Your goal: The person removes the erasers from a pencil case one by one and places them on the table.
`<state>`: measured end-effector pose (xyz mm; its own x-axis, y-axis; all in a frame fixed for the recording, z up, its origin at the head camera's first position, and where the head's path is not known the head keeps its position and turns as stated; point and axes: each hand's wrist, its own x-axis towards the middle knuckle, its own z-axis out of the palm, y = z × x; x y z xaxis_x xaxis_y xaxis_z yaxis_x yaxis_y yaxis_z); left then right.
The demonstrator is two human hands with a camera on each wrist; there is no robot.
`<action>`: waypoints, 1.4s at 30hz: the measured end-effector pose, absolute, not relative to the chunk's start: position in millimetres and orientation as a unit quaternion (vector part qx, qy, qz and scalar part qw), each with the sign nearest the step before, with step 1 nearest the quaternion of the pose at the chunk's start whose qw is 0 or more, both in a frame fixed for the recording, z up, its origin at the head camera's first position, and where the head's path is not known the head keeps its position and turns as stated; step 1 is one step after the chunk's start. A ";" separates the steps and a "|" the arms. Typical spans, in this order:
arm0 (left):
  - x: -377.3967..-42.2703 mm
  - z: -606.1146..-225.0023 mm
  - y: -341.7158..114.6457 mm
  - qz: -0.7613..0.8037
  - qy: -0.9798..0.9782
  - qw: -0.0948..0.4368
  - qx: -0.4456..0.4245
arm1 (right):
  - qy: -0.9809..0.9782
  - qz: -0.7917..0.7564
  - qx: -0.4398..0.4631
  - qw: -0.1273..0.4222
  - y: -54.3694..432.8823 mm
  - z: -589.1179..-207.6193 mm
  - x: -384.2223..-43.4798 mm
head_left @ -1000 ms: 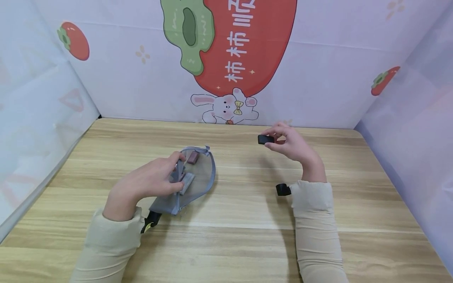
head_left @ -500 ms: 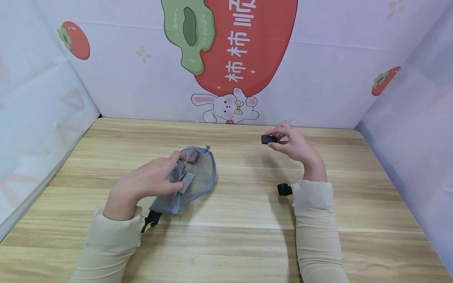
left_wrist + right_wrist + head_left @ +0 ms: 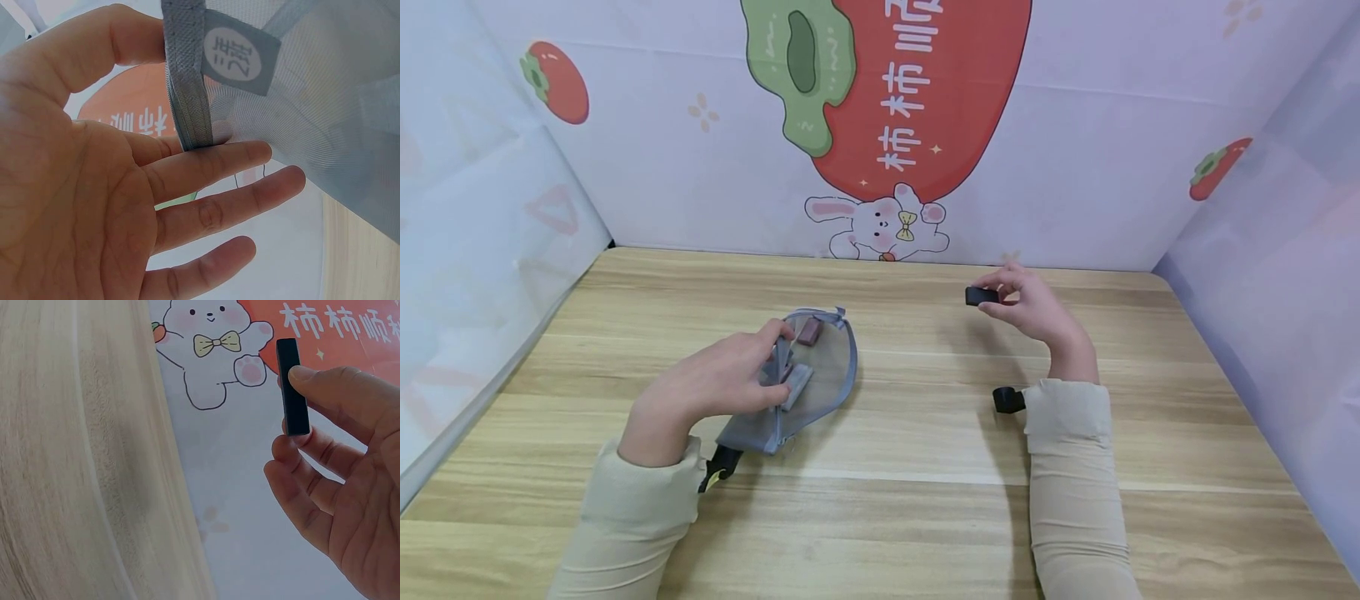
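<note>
Two bare hands are working at a table (image 3: 910, 517), one at a grey mesh pouch (image 3: 829, 367) and one well apart to the right of it. The left hand (image 3: 722, 379) is pinching the pouch's zipped rim between thumb and forefinger, while its other fingers are stretching out fairly straight along the pouch's side. From the left wrist, a small grey label (image 3: 242, 53) with a pale oval and printed characters is showing on the pouch, just beside the zipper (image 3: 190, 106). The pouch itself is lying on the table, its mouth gaping, and two pieces are showing inside it: a purplish block (image 3: 809, 332) near the far end of the mouth and a pale grey block (image 3: 796, 388) closer to the left hand's thumb. To the right of the pouch and farther back than it, the right hand (image 3: 1036, 310) is gripping a small black block (image 3: 982, 297) between thumb and fingertips, holding it above the table. Beige sleeves (image 3: 1071, 450) are covering both forearms, and a black fitting (image 3: 1008, 400) is jutting from the right cuff, to the right of the pouch. Behind the pouch, a white printed cloth (image 3: 1090, 167) is hanging along the table's far edge, showing a big red fruit (image 3: 955, 108) with white lettering above a white rabbit (image 3: 883, 223) wearing a yellow bow.
</note>
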<state>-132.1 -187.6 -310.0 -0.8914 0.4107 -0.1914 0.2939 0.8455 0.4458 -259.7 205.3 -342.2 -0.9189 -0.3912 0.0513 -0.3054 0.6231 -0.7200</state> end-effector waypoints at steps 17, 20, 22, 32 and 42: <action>-131.5 -309.4 -187.1 0.202 0.951 0.145 0.183 | 0.915 -0.348 -0.196 0.058 206.6 -358.3 -267.3; -131.4 -309.7 -187.0 0.201 0.951 0.146 0.182 | 0.918 -0.338 -0.196 0.071 205.9 -361.1 -268.3; -131.7 -309.8 -186.7 0.204 0.951 0.148 0.182 | 0.919 -0.334 -0.196 0.078 205.4 -362.7 -268.9; -132.8 -310.0 -186.7 0.208 0.949 0.146 0.187 | 0.922 -0.313 -0.201 0.105 197.9 -369.3 -272.2; -133.3 -309.8 -186.6 0.207 0.949 0.146 0.186 | 0.916 -0.306 -0.232 0.114 194.1 -377.0 -272.6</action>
<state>-133.3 -186.6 -309.8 -0.8879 0.4144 -0.1998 0.2934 0.8446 0.4479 -272.6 194.1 -377.0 -0.8665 -0.4948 -0.0663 -0.3558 0.7053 -0.6132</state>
